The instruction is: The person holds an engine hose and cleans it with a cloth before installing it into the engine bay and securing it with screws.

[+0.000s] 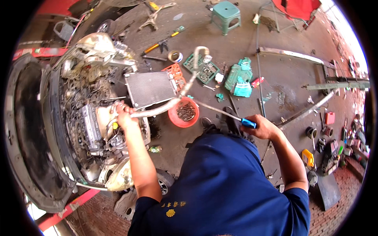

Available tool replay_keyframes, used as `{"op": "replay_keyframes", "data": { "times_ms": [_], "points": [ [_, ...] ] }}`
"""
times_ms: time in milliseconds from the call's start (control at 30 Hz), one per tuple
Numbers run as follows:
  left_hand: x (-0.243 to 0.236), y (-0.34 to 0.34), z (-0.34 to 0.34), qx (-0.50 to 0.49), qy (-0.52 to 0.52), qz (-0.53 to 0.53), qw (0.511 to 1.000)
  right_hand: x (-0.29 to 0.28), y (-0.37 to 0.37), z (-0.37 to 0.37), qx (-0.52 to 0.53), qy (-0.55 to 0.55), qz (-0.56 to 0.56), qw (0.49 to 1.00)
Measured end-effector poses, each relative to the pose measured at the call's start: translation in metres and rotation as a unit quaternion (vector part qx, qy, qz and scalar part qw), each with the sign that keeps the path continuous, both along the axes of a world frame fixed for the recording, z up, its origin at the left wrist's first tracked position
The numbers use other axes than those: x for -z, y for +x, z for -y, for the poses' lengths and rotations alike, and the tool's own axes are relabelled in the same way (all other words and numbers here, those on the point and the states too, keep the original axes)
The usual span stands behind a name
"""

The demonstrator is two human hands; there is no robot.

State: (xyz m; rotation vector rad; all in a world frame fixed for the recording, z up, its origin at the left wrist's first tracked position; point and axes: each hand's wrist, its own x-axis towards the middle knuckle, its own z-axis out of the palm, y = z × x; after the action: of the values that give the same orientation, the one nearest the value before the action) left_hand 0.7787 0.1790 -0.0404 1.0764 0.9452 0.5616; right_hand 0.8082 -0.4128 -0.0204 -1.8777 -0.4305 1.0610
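Dark floor (244, 47) meets brick paving (98, 216); left hand (126, 115) curls around a pale pipe (158, 110), right hand (263, 127) a blue-handled tool (248, 123).

My left forearm (138, 157) reaches forward and leans outward to my left, and my left hand (125, 113) is ahead of me, its fingers bent in a grip. My right arm (290, 161) bends at the elbow, the forearm slanting forward and inward. My right hand (263, 126) makes a fist, its knuckles toward my left. Both arms are bare below short dark-blue sleeves (300, 201); my hands are well apart, the left slightly farther forward.
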Motion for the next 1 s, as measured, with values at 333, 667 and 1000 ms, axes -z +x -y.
{"op": "replay_keyframes", "data": {
  "times_ms": [333, 667, 1000],
  "points": [
    [0.009, 0.025, 0.102, 0.063, -0.029, -0.052, 0.996, -0.037, 0.012, -0.102, -0.067, 0.027, 0.123, 0.99],
    [0.015, 0.016, 0.119, 0.045, 0.001, -0.04, 0.998, -0.046, 0.021, -0.108, -0.052, -0.014, 0.081, 0.995],
    [0.029, 0.006, 0.113, 0.027, -0.004, -0.034, 0.999, -0.05, 0.018, -0.125, -0.067, -0.046, 0.046, 0.996]
  ]
}}
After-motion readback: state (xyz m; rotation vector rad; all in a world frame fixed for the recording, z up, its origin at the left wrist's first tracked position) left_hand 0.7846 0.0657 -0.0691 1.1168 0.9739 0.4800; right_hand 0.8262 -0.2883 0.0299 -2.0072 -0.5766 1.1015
